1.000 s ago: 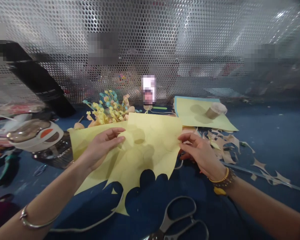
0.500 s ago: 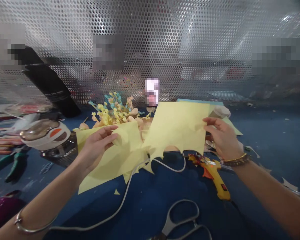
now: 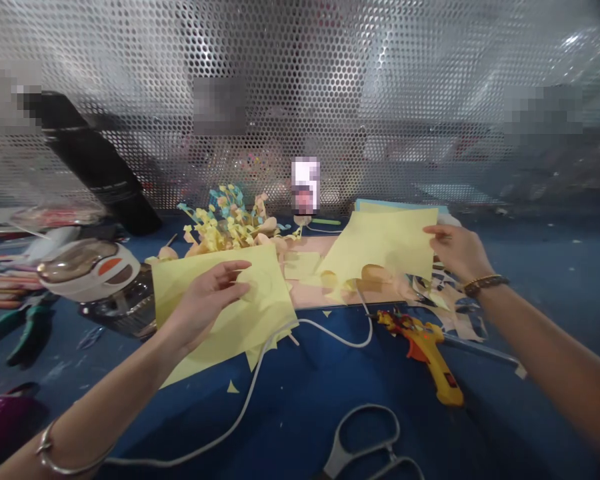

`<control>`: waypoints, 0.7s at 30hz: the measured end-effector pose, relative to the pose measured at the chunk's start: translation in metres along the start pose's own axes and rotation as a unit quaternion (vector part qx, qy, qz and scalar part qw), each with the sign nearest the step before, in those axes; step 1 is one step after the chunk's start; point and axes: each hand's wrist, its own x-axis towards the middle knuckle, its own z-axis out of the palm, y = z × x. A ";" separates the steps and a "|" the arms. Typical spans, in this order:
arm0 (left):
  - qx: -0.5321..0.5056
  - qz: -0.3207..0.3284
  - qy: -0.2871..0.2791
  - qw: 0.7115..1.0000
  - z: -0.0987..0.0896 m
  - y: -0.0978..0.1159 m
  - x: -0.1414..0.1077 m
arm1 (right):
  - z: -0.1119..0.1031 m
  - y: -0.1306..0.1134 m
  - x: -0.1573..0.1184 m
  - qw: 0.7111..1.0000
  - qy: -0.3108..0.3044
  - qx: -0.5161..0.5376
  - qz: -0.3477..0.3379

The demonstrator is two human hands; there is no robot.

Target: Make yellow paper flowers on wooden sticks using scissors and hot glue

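things: item 1, left hand (image 3: 207,300), lower left of centre, fingers spread across the face of a pale yellow paper sheet (image 3: 273,303); the thumb side was hidden, so whether the hand was open or pinching could not be told. item 2, right hand (image 3: 457,252), right of centre, fingertips (image 3: 433,230) at the upper right corner of a second pale yellow paper sheet (image 3: 380,243), its lower edge scalloped; grip likewise not told, the far side of the paper being out of sight. change: the two sheets, close together a moment before, had drawn apart, the right one shifted further right, leaving a peach paper sheet (image 3: 305,297) showing between them.

rest: a yellow hot glue gun (image 3: 427,360) lay lower right of centre, near paper offcuts (image 3: 455,313). a white cord (image 3: 240,407) ran across the blue work surface (image 3: 545,413). steel scissors (image 3: 365,440) sat at bottom centre. yellow paper curls (image 3: 225,227) stood at upper centre. a white and orange appliance (image 3: 75,270) and green-handled pliers (image 3: 33,327) lay at left, below a black tube (image 3: 95,157), before a perforated metal screen (image 3: 300,80).
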 end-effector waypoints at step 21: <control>0.158 0.131 -0.166 0.965 0.054 -0.007 -0.009 | 0.071 -0.123 -0.120 0.895 -0.401 0.128 -0.147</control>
